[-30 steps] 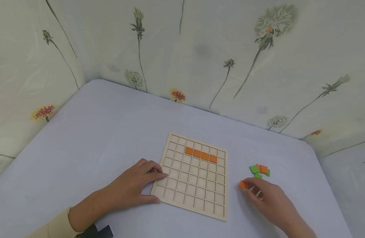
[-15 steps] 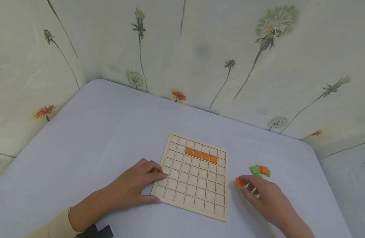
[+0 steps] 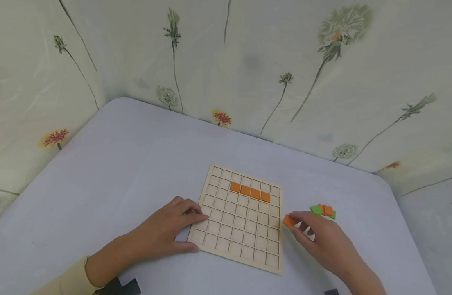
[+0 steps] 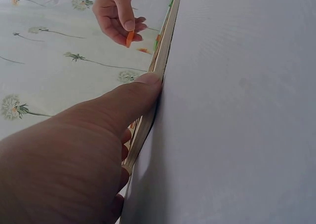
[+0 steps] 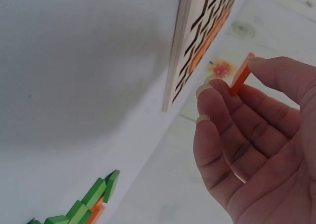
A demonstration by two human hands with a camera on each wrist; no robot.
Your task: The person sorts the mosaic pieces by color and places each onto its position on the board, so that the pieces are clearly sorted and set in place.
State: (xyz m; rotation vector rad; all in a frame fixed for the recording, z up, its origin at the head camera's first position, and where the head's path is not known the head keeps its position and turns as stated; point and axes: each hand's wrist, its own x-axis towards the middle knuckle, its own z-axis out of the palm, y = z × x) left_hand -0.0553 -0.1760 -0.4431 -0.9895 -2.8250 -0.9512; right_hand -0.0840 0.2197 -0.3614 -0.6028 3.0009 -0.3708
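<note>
A pale wooden grid board (image 3: 230,234) lies flat on the table. A row of orange square tiles (image 3: 245,190) fills several cells near its far side. My left hand (image 3: 161,231) rests at the board's near left corner, thumb by the near edge and index fingertip on the left border. In the left wrist view, that thumb (image 4: 140,93) touches the board's side. My right hand (image 3: 325,239) pinches one more orange tile (image 5: 242,75) between thumb and fingers, tilted, just off the board's right edge. The other right fingers curl loosely in the right wrist view.
A small pile of green tiles (image 3: 316,210) and orange tiles (image 3: 328,210) lies right of the board, beyond my right hand. Dark objects (image 3: 130,287) show under my left wrist. A flower-patterned curtain (image 3: 248,61) hangs behind the white table (image 3: 137,151).
My right hand has moved left and slightly away from me, bringing the pinched orange tile from beside the pile to near the board's right edge. The left hand stays at its corner.
</note>
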